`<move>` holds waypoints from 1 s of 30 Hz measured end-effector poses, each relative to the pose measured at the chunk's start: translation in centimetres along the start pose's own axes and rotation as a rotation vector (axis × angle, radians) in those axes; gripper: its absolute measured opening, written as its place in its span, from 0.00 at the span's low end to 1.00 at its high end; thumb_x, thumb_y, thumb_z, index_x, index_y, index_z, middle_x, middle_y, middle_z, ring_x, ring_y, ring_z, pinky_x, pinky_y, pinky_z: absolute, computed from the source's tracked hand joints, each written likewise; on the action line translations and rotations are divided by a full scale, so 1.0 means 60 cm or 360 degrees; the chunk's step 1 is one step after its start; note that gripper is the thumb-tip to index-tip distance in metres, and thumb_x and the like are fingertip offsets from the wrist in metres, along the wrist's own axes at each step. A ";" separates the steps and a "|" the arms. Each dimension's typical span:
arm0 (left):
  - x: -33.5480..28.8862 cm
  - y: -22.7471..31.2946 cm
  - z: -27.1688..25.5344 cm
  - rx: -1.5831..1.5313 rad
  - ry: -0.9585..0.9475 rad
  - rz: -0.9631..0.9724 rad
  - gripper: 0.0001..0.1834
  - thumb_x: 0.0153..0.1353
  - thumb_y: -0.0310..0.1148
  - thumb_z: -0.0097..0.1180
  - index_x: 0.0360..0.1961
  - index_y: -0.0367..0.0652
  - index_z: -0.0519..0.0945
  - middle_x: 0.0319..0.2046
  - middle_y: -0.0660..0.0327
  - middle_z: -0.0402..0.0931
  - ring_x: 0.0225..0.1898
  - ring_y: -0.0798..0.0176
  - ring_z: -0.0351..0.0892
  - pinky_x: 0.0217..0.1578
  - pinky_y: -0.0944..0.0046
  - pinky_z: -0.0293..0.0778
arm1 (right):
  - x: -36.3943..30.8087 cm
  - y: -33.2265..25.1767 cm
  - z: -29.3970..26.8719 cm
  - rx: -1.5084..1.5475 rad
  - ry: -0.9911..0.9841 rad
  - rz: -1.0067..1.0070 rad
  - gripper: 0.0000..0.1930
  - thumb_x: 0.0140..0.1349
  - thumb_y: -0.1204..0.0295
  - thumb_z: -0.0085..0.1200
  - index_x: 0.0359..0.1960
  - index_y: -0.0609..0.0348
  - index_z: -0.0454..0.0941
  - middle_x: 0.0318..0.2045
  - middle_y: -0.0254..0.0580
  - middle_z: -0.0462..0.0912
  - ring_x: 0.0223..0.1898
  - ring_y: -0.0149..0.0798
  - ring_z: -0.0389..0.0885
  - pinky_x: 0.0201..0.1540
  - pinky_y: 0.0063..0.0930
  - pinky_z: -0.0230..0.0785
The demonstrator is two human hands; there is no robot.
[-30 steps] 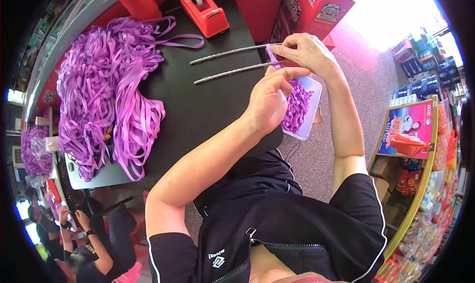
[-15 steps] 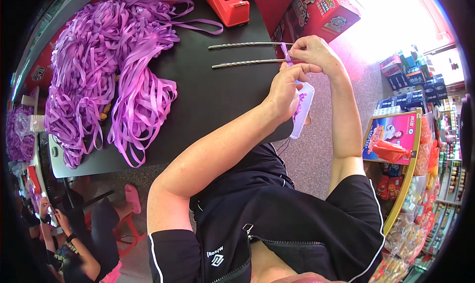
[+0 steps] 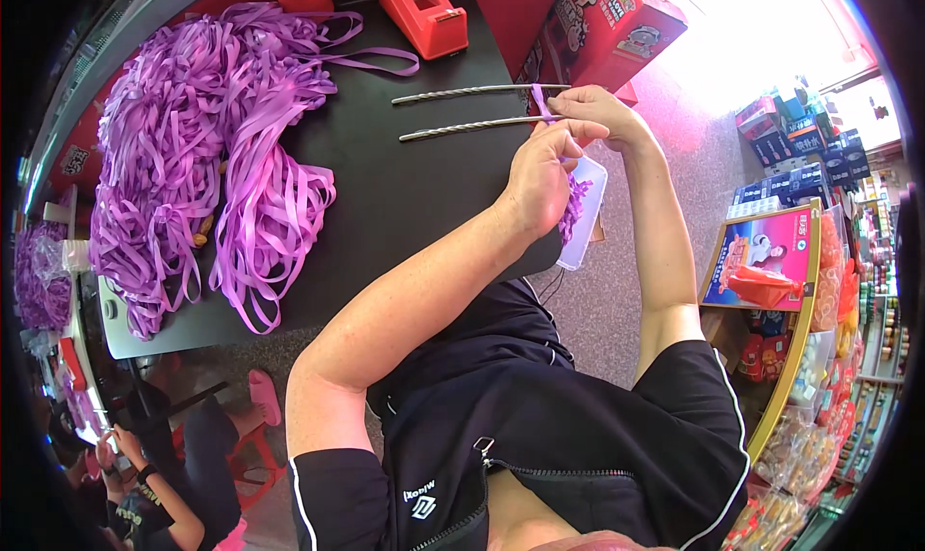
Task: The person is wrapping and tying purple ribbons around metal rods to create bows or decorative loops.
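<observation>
Two twisted metal rods (image 3: 453,128) lie side by side over the right part of the black table. Near their right ends a short piece of purple ribbon (image 3: 541,101) runs across both. My right hand (image 3: 602,114) is closed at the ribbon, its thumb and fingertips pinched together beside the rods. Just nearer to me, my left hand (image 3: 541,180) is curled, with thumb and index finger together by the ribbon's lower end. Fingers partly hide the ribbon there. Beneath my left hand, a white tray (image 3: 594,209) holding small purple ribbon pieces shows at the table's edge.
A big heap of purple ribbon (image 3: 164,156) covers the left of the black table (image 3: 405,199). Behind stands a red tape dispenser (image 3: 424,16). A red box (image 3: 617,21) is at back right. Packed shelves line the right. Another person (image 3: 169,493) sits at lower left.
The table and its things appear slightly shifted left in the view. My left hand has moved a little left and nearer, showing more of the tray. Both hands stay at the ribbon.
</observation>
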State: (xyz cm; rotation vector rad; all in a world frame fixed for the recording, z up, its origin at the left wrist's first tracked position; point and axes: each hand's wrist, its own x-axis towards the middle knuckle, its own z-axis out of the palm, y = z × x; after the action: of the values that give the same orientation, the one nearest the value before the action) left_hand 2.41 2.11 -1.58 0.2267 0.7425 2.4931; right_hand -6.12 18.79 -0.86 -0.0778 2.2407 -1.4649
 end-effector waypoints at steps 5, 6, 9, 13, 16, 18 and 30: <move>-0.008 0.008 0.001 -0.0063 -0.0093 -0.0073 0.19 0.47 0.26 0.41 0.42 0.36 0.76 0.43 0.58 0.74 0.45 0.63 0.72 0.48 0.63 0.66 | -0.023 -0.048 0.047 0.0309 0.0094 -0.0006 0.14 0.64 0.62 0.53 0.34 0.62 0.82 0.26 0.34 0.81 0.28 0.24 0.75 0.31 0.20 0.67; -0.010 0.006 0.007 -0.0063 -0.0090 -0.0068 0.19 0.47 0.26 0.41 0.42 0.36 0.76 0.43 0.58 0.74 0.45 0.63 0.72 0.48 0.63 0.66 | -0.027 -0.056 0.055 0.0379 0.0098 0.0079 0.14 0.64 0.62 0.53 0.35 0.62 0.82 0.26 0.34 0.81 0.29 0.24 0.75 0.32 0.20 0.67; -0.010 -0.007 0.029 0.0619 -0.0129 -0.0029 0.17 0.48 0.21 0.42 0.39 0.36 0.78 0.51 0.52 0.71 0.52 0.58 0.70 0.54 0.61 0.64 | -0.008 -0.017 0.033 0.0243 0.0001 0.0106 0.13 0.63 0.62 0.55 0.34 0.61 0.81 0.25 0.32 0.80 0.25 0.23 0.73 0.28 0.20 0.65; -0.043 0.006 0.048 0.1927 -0.0196 0.0598 0.12 0.54 0.27 0.47 0.37 0.38 0.80 0.56 0.43 0.67 0.61 0.44 0.62 0.62 0.53 0.56 | -0.015 -0.014 0.041 0.0669 -0.0093 0.0312 0.13 0.63 0.60 0.55 0.35 0.57 0.79 0.27 0.31 0.80 0.26 0.25 0.74 0.31 0.22 0.67; -0.051 0.048 0.070 0.2340 -0.0259 0.0761 0.13 0.54 0.29 0.49 0.39 0.38 0.80 0.56 0.40 0.66 0.61 0.43 0.62 0.63 0.53 0.56 | 0.004 0.016 0.018 0.1018 -0.0242 0.0267 0.27 0.67 0.49 0.44 0.54 0.60 0.71 0.46 0.41 0.79 0.43 0.34 0.78 0.47 0.31 0.73; -0.059 0.090 0.072 0.3146 -0.0343 0.0649 0.23 0.56 0.34 0.50 0.52 0.35 0.74 0.61 0.40 0.61 0.64 0.44 0.58 0.65 0.51 0.53 | 0.043 0.054 -0.018 0.1309 -0.0319 0.0124 0.26 0.66 0.51 0.47 0.54 0.60 0.71 0.39 0.42 0.81 0.39 0.37 0.81 0.40 0.30 0.76; -0.029 0.146 -0.080 0.3865 0.0233 0.0492 0.48 0.57 0.67 0.43 0.68 0.41 0.55 0.69 0.47 0.48 0.71 0.50 0.44 0.68 0.45 0.40 | 0.078 -0.006 -0.006 0.0790 -0.0322 0.0092 0.13 0.56 0.70 0.62 0.41 0.60 0.79 0.36 0.42 0.85 0.36 0.34 0.84 0.43 0.28 0.77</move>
State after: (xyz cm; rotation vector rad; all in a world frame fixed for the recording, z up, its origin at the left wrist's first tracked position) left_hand -1.39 -7.29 -0.79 0.8598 3.2446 0.3096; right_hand -10.51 17.57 -2.06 -0.0027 1.6578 -1.8443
